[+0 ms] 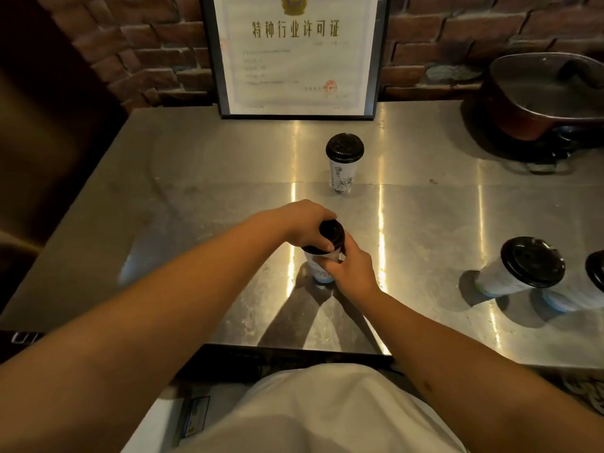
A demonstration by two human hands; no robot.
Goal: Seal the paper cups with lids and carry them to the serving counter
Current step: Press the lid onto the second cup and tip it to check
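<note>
Left hand (304, 223) fingers (323, 245) curled over the rim of a black lid (330, 235), thumb side pressing down on it; the lid sits on top of a white paper cup (318, 268) and looks slightly tilted, seating not clear. Right hand (351, 268) fingers wrapped round the cup wall just under the lid, holding it upright. Cup base rests on the steel worktop (202, 178), near the front edge, roughly centre of view. Both forearms reach in from below; white garment at the bottom of frame. Second cup (341, 173), lidded, upright, stands further back on the worktop, apart from the held one, in front of a framed certificate (294, 53) leaning against the brick wall (140, 44). Third cup (513, 274), lidded, stands at the right, well apart from the hands; a fourth cup (585, 289) just beside it is cut by the frame edge, lid visible. Metal pot (539, 99) at rear right of the worktop, contents not discernible.
</note>
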